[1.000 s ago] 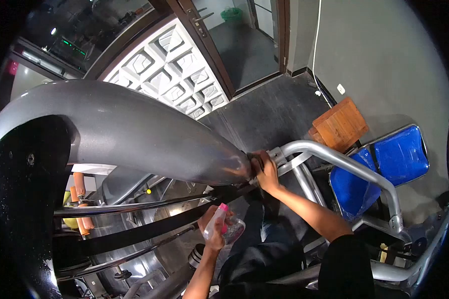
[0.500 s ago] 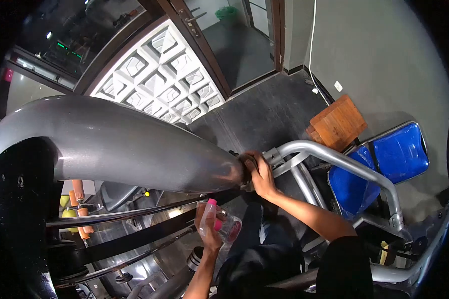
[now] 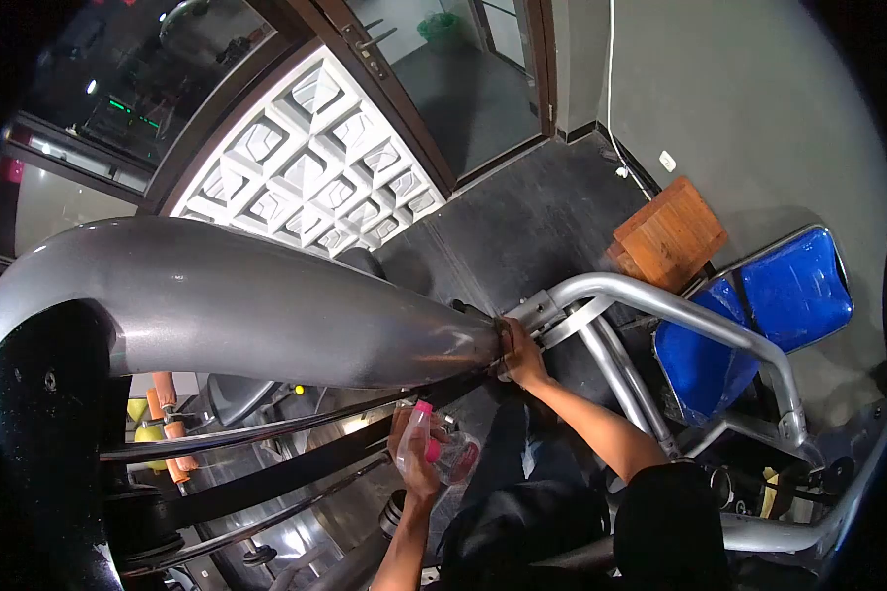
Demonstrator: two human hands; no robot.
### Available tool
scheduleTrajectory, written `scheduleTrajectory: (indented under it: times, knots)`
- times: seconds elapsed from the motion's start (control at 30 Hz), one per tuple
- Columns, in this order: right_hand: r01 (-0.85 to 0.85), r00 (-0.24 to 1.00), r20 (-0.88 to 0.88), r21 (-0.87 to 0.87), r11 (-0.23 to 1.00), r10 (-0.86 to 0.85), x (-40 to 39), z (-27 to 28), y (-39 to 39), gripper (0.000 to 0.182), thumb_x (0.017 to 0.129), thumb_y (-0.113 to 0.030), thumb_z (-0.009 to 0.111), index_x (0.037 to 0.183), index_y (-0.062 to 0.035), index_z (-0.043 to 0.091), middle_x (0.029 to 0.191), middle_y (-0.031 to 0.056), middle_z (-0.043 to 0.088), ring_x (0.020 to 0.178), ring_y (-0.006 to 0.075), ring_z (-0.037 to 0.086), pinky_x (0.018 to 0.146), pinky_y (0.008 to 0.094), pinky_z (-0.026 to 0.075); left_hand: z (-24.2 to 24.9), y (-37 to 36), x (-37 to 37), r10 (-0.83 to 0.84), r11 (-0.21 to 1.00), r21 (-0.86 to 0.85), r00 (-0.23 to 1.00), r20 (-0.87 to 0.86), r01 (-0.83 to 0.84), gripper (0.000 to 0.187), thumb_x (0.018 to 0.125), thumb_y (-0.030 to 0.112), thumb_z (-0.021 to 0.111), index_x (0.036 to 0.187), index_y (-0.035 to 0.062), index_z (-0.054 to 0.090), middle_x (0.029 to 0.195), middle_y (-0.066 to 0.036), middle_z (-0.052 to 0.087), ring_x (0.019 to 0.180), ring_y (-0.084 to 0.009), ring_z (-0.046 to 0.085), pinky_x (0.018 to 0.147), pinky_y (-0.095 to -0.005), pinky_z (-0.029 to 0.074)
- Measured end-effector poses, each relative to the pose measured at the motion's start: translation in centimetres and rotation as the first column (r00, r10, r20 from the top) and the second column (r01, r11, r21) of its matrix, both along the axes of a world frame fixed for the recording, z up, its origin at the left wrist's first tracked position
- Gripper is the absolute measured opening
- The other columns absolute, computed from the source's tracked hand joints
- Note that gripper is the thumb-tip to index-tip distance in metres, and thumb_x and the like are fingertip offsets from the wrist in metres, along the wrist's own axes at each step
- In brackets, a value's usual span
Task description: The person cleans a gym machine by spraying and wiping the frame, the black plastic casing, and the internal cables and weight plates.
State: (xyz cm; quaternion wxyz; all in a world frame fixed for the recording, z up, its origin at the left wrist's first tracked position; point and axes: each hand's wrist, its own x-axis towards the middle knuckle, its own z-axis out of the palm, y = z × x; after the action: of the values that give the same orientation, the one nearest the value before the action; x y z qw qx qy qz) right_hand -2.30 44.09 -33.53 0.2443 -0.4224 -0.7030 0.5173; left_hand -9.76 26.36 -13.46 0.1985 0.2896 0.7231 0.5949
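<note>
Bottle (image 3: 458, 457), clear with pink nozzle (image 3: 423, 406), at 6 o'clock, left hand (image 3: 420, 471) curled round its head end. Right hand (image 3: 523, 357), 4 o'clock, laid over grey tube (image 3: 266, 305) end; fingers partly hidden, can't tell how closed. Step reads as right-hand work there, bottle at standby; next move calls for steady left wrist. Nozzle points near 12; long axis roughly 10-to-4, foreshortened.

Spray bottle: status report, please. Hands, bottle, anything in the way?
Left hand holding clear spray bottle. Right hand at end of thick grey tube. Metal rods near left hand.
</note>
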Motion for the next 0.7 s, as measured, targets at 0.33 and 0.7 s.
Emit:
scheduleTrajectory:
  times: [0.33, 0.7]
  knots:
    - [-0.041, 0.956, 0.280, -0.167, 0.985, 0.087, -0.4, -3.0, 0.5, 0.042, 0.098, -0.030, 0.050, 0.130, -0.0048, 0.042, 0.124, 0.0261, 0.056, 0.116, 0.0460, 0.054, 0.093, 0.0507, 0.045, -0.6, -0.4, 0.0, -0.021, 1.000, 0.006, 0.999, 0.034, 0.020, 0.057, 0.097, 0.051, 0.045, 0.091, -0.0037, 0.060, 0.084, -0.008, 0.052, 0.064, -0.0156, 0.057, 0.053, -0.0302, 0.045]
    - [-0.081, 0.938, -0.338, 0.008, 0.997, 0.079, 0.6, 5.5, -1.1, 0.037, 0.096, -0.015, 0.054, 0.129, 0.0002, 0.046, 0.124, 0.0229, 0.058, 0.118, 0.0397, 0.056, 0.100, 0.0443, 0.042, -0.6, -0.8, 0.2, -0.007, 1.000, 0.008, 0.998, 0.070, 0.006, 0.056, 0.097, 0.050, 0.045, 0.096, -0.0046, 0.060, 0.086, -0.009, 0.055, 0.062, -0.0155, 0.057, 0.054, -0.0311, 0.045]
